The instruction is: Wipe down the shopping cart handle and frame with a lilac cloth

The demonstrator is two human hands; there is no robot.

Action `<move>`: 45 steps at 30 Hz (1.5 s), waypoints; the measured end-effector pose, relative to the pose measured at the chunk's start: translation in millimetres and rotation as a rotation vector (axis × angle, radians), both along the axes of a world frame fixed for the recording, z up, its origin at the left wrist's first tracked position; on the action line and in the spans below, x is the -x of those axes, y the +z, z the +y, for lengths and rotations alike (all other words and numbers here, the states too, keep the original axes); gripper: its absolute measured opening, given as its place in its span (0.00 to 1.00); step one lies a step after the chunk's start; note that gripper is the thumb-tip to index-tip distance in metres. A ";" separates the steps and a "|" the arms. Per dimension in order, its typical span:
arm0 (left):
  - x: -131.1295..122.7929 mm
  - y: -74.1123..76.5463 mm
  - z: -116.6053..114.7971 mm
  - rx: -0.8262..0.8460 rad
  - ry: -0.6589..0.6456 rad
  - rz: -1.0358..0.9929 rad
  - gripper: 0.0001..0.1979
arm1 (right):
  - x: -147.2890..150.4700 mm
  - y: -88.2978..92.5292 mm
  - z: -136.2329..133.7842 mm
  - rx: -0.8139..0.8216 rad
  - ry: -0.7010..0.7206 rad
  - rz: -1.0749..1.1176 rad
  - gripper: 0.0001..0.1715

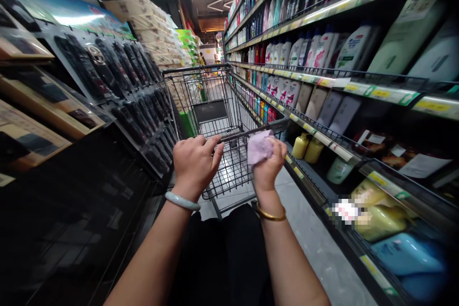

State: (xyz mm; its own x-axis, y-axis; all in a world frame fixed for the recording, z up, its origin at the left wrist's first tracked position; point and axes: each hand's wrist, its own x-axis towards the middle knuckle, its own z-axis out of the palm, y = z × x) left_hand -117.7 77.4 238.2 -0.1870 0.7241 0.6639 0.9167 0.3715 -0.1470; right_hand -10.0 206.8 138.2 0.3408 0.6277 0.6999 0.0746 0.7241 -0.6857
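Observation:
A black wire shopping cart (229, 167) stands in front of me, its basket reaching away down the aisle. My left hand (197, 160) is closed over the left part of the cart's handle, with the thumb pointing up beside the curled fingers. A pale bangle (182, 201) circles that wrist. In my right hand (270, 165) is a crumpled lilac cloth (258, 147), bunched between the fingers at the right end of the handle. Whether the right fingers also touch the handle is hidden by the cloth. A gold bangle (271, 215) is on the right wrist.
Shelves of shampoo bottles (353, 48) line the right side, with pump bottles (380, 222) low and close to my right arm. Packaged belts (107, 64) hang on the left beside boxed goods (46, 105). Grey tiled floor (304, 220) runs along the right shelf.

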 end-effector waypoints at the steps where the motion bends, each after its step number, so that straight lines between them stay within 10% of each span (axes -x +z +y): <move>1: -0.5 -0.2 0.1 -0.006 0.008 0.002 0.25 | 3.8 0.1 -7.5 -0.025 0.043 -0.076 0.16; 8: -1.4 0.6 -2.5 0.016 -0.012 -0.009 0.27 | 16.5 0.0 -25.1 -0.110 0.064 -0.292 0.32; 19: -2.0 -0.8 -2.2 -0.004 -0.003 -0.020 0.27 | 18.6 -3.8 -42.3 -0.274 0.294 -0.258 0.12; 25: -1.9 -0.6 -2.7 -0.018 -0.017 -0.035 0.25 | 6.6 -3.2 -18.4 -0.038 0.115 0.017 0.13; 31: 0.0 -1.3 -3.3 -0.014 0.011 0.006 0.24 | 25.1 -6.3 -48.6 -0.255 0.274 -0.215 0.09; 38: 3.2 -1.9 -8.2 -0.025 0.024 0.006 0.24 | 4.4 2.2 -20.8 -0.044 0.070 0.008 0.11; 45: 7.4 -0.2 -10.1 0.010 0.060 0.009 0.25 | 22.0 8.2 -48.9 -0.166 0.302 -0.255 0.09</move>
